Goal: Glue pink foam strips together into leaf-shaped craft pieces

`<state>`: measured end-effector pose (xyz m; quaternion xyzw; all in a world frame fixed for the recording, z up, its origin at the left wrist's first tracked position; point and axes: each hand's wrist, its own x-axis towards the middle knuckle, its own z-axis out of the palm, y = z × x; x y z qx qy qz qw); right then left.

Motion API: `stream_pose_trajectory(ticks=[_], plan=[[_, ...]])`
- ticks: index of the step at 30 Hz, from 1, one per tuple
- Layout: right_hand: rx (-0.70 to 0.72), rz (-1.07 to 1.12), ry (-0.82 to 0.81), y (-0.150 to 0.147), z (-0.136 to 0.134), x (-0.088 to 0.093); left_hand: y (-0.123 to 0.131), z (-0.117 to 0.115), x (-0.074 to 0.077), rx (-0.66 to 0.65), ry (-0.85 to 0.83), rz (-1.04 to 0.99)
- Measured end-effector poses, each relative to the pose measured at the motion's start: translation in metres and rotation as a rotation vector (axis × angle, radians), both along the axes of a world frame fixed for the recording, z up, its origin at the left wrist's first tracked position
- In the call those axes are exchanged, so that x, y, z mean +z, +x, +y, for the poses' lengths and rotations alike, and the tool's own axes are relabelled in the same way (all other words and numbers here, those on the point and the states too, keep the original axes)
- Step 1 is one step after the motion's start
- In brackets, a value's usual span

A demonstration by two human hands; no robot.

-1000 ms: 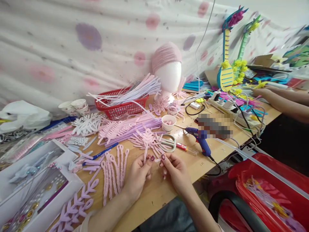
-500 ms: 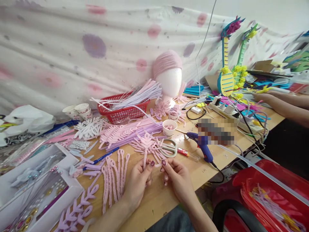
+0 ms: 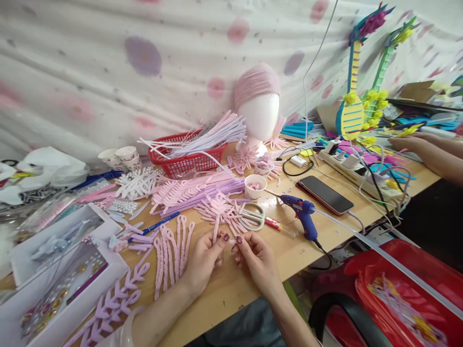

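Note:
Fingers closed, my left hand [image 3: 204, 262] pinches a pink pipe-cleaner sprig [image 3: 216, 222], whose stem rises from the fingers to a leafy top. Close on its right, my right hand [image 3: 256, 260] has thumb and forefinger pressed on a small pale piece [image 3: 232, 240] between the two hands; its kind is too small to make out. Just beyond lie cut pink pipe-cleaner pieces [image 3: 206, 212] and scissors [image 3: 261, 218] with pale green handles. Twisted pink pipe-cleaner loops [image 3: 172, 253] rest left of my left hand. A blue glue gun [image 3: 307, 225] stands to the right.
A red basket [image 3: 181, 165] of pipe cleaners, a foam head [image 3: 261, 115] and a paper cup [image 3: 255, 188] stand behind. A phone [image 3: 325, 193] and power strip [image 3: 347, 168] lie right. A white box [image 3: 114, 272] is left. Another person's hand [image 3: 415, 143] shows far right.
My right hand has come closer to my left, narrowing the space between the fingertips. The camera view has shifted slightly. My left hand still grips the pink sprig.

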<state>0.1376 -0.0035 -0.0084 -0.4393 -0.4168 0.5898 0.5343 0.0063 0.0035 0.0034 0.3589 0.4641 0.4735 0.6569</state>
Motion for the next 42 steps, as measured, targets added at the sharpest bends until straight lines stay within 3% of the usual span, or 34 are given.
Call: stream_pose_trajectory(ticks=[7, 18, 26, 34, 42], plan=[[-0.052, 0.025, -0.038, -0.001, 0.0, -0.001, 0.003, -0.001, 0.0, 0.072, -0.012, 0.002], [-0.026, -0.024, 0.01, 0.005, -0.001, 0.0, 0.001, 0.0, -0.001, 0.065, 0.015, -0.013], [-0.051, 0.017, 0.007, 0.006, -0.002, -0.001, 0.003, -0.001, 0.005, 0.047, 0.03, 0.023], [-0.295, -0.043, 0.053, 0.009, 0.001, -0.001, -0.002, 0.0, 0.005, -0.081, -0.071, -0.214], [-0.41, -0.247, 0.374, 0.002, 0.019, 0.016, -0.002, -0.002, 0.005, -0.18, -0.081, -0.223]])
